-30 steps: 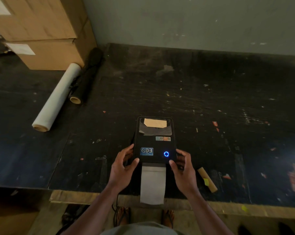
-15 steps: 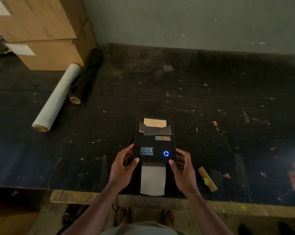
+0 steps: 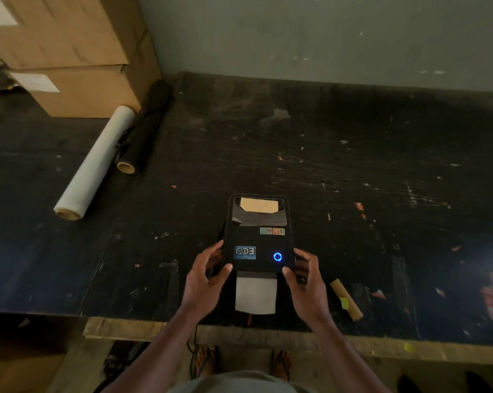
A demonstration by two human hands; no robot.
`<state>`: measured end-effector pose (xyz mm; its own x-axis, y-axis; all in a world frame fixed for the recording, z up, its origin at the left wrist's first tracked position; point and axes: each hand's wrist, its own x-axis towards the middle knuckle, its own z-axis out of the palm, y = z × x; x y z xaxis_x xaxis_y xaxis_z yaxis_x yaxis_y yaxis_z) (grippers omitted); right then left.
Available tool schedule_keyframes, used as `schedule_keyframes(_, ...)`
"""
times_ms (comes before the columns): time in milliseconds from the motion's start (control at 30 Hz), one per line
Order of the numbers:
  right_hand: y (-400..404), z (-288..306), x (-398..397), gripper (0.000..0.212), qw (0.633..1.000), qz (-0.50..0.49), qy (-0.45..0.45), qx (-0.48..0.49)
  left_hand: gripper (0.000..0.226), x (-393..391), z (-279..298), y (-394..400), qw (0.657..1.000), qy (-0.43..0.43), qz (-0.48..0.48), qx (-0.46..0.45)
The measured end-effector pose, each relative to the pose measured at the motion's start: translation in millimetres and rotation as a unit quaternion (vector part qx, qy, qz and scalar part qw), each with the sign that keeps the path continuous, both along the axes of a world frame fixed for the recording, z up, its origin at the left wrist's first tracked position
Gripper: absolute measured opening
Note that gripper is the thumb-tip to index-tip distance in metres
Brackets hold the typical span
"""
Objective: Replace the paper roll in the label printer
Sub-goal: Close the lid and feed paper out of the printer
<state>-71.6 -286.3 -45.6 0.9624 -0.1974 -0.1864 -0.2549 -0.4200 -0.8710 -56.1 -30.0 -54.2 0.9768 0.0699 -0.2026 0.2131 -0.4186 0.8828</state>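
The left hand (image 3: 204, 282) and right hand (image 3: 306, 285) grip opposite sides of the closed label printer (image 3: 258, 234), thumbs on its front corners. A paper strip (image 3: 255, 295) protrudes between them. An empty cardboard core (image 3: 346, 299) lies just right. Two film rolls (image 3: 95, 163) and stacked cartons (image 3: 78, 52) sit far left on the workbench (image 3: 353, 165).

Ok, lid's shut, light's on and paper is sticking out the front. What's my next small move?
Probably tear off the paper strip hanging from the label printer. Its blue ring light is lit and both hands, left hand and right hand, already grip the front corners beside the slot. The empty core lies to the right.
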Motion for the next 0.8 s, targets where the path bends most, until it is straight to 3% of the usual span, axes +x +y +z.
schedule_keyframes(800, -1.5, -2.2, -0.1, 0.053, 1.000, -0.001, -0.004, 0.018, 0.062, -0.6, 1.3, 0.8, 1.000, 0.008, 0.000, -0.016)
